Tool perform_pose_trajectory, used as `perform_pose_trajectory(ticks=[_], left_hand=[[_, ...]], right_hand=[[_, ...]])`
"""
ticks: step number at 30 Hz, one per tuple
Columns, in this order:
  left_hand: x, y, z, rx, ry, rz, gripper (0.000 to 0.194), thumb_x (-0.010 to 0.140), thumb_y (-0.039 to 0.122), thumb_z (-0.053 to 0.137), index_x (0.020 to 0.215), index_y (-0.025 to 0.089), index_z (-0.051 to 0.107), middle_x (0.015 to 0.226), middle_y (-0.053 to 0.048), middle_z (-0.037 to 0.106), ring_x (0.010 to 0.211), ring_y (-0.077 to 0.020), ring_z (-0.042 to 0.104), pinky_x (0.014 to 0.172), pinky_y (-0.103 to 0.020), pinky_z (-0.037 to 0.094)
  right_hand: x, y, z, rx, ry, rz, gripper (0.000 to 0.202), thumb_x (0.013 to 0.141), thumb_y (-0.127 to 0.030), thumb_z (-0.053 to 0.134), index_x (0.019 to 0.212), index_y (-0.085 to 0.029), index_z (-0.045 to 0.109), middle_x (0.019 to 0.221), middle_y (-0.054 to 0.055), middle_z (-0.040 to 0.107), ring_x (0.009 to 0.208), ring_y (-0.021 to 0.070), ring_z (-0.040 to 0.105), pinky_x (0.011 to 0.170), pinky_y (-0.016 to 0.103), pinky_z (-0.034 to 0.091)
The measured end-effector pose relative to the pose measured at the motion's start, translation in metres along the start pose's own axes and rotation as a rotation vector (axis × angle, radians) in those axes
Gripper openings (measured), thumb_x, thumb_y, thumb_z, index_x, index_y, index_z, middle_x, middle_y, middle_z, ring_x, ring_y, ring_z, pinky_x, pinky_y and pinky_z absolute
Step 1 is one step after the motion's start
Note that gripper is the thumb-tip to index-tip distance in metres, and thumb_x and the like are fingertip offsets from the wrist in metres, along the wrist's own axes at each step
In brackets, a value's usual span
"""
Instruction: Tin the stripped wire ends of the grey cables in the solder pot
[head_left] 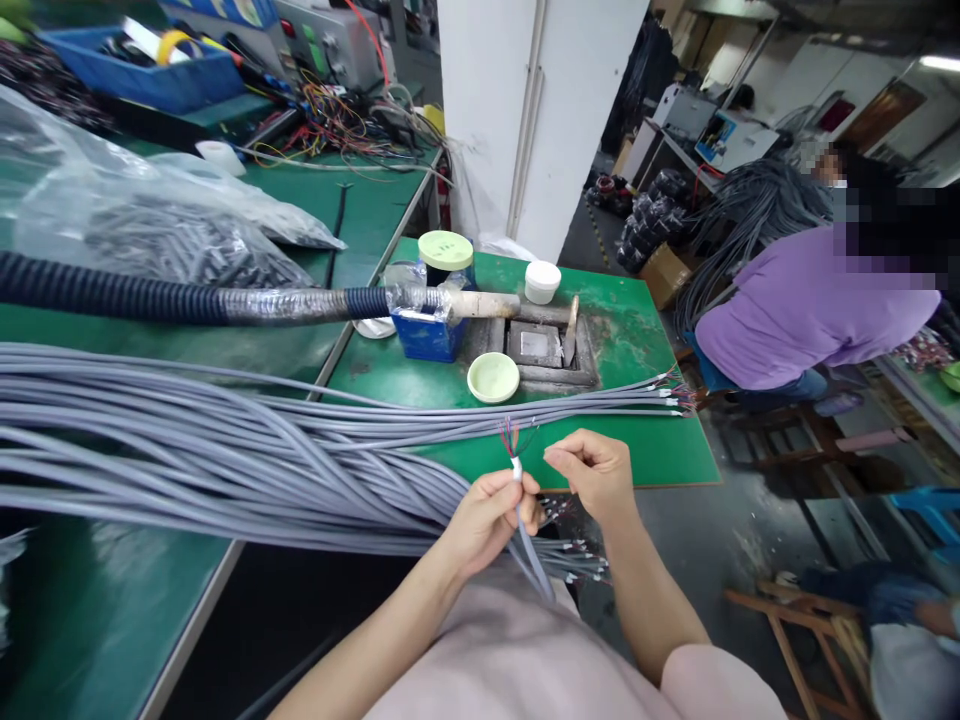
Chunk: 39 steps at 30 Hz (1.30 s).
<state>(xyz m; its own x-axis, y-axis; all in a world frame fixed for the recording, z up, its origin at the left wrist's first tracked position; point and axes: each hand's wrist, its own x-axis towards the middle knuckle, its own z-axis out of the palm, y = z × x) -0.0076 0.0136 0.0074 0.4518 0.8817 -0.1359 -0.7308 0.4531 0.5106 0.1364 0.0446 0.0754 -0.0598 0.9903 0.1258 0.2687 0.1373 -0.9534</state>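
Toward the green tabletop (675, 455) runs the held grey cable (528, 550), wires (511, 440) foremost

Bundled cables (247, 455) and workbenches (626, 300) show a workshop.

One held cable (532, 556), one pale-green bowl (493, 378), one white tub (542, 284), one ribbed hose (187, 299)

Near the bench's (667, 450) near edge, whether the right hand (598, 474) pinches one of the fine wires (510, 440) is unclear; frame left cuts off hose (112, 290) and cables (187, 430).
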Motion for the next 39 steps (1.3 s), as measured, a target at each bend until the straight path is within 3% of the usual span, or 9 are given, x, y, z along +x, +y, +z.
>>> perform_pose_trajectory(ticks=[4,8,12,15,18,25,31,39], left_hand=[[-0.001,0.004,-0.007,-0.042,-0.022,0.004,0.028,0.075,0.040,0.074,0.080,0.013,0.069,0.049,0.004,0.056,0.047,-0.0091,0.056,0.069,-0.029,0.047],[-0.001,0.007,-0.008,-0.050,-0.012,0.013,0.028,0.075,0.040,0.074,0.080,0.013,0.070,0.048,0.004,0.055,0.050,-0.0102,0.057,0.072,-0.030,0.047],[0.000,0.010,-0.008,-0.055,-0.016,0.034,0.028,0.075,0.041,0.074,0.079,0.014,0.072,0.049,0.002,0.055,0.057,-0.0126,0.058,0.074,-0.031,0.045],[0.001,0.010,-0.008,-0.009,-0.011,0.033,0.029,0.074,0.043,0.074,0.078,0.014,0.072,0.049,0.001,0.057,0.060,-0.0142,0.059,0.072,-0.030,0.044],[0.002,0.007,-0.007,0.073,-0.012,0.031,0.030,0.074,0.043,0.074,0.077,0.013,0.073,0.051,-0.002,0.061,0.061,-0.0149,0.058,0.070,-0.029,0.043],[0.003,0.000,-0.006,0.258,-0.060,0.066,0.033,0.076,0.045,0.071,0.080,0.013,0.075,0.056,-0.004,0.065,0.059,-0.0149,0.056,0.069,-0.029,0.041],[0.002,-0.001,-0.008,0.302,-0.032,0.043,0.037,0.072,0.049,0.073,0.081,0.012,0.075,0.056,-0.004,0.064,0.057,-0.0153,0.055,0.068,-0.030,0.042],[0.001,-0.003,-0.005,0.178,-0.041,0.025,0.036,0.072,0.048,0.074,0.079,0.013,0.074,0.052,-0.003,0.061,0.056,-0.0140,0.055,0.066,-0.029,0.041]], right_hand=[[-0.004,0.005,-0.002,-0.070,0.016,-0.081,0.016,0.079,-0.031,0.068,0.069,-0.019,0.069,0.054,-0.003,0.059,0.046,0.0090,0.046,0.046,0.023,0.037],[-0.008,0.003,-0.004,-0.182,-0.043,-0.277,0.007,0.083,-0.024,0.064,0.081,-0.022,0.071,0.065,0.000,0.065,0.059,0.0132,0.056,0.057,0.026,0.044],[-0.008,0.003,-0.004,-0.242,-0.133,-0.528,0.017,0.083,-0.014,0.062,0.095,-0.023,0.069,0.075,0.002,0.068,0.070,0.0160,0.059,0.067,0.032,0.047],[-0.006,0.001,-0.003,-0.287,-0.153,-0.598,0.020,0.083,-0.013,0.061,0.098,-0.023,0.068,0.080,0.004,0.069,0.075,0.0173,0.061,0.072,0.035,0.048],[-0.001,-0.006,0.001,-0.342,-0.093,-0.526,0.013,0.084,-0.016,0.061,0.091,-0.022,0.069,0.074,0.003,0.067,0.070,0.0164,0.059,0.069,0.032,0.047],[0.011,-0.027,0.014,-0.290,-0.119,-0.081,0.014,0.079,-0.033,0.068,0.079,-0.019,0.071,0.043,-0.006,0.054,0.039,0.0079,0.046,0.047,0.021,0.038],[0.015,-0.028,0.016,-0.201,-0.137,-0.017,0.018,0.078,-0.032,0.067,0.066,-0.019,0.069,0.042,-0.005,0.052,0.040,0.0077,0.044,0.043,0.020,0.035],[0.015,-0.007,0.016,-0.031,-0.105,-0.012,0.020,0.077,-0.035,0.068,0.067,-0.018,0.070,0.050,-0.003,0.053,0.043,0.0078,0.039,0.042,0.021,0.032]])
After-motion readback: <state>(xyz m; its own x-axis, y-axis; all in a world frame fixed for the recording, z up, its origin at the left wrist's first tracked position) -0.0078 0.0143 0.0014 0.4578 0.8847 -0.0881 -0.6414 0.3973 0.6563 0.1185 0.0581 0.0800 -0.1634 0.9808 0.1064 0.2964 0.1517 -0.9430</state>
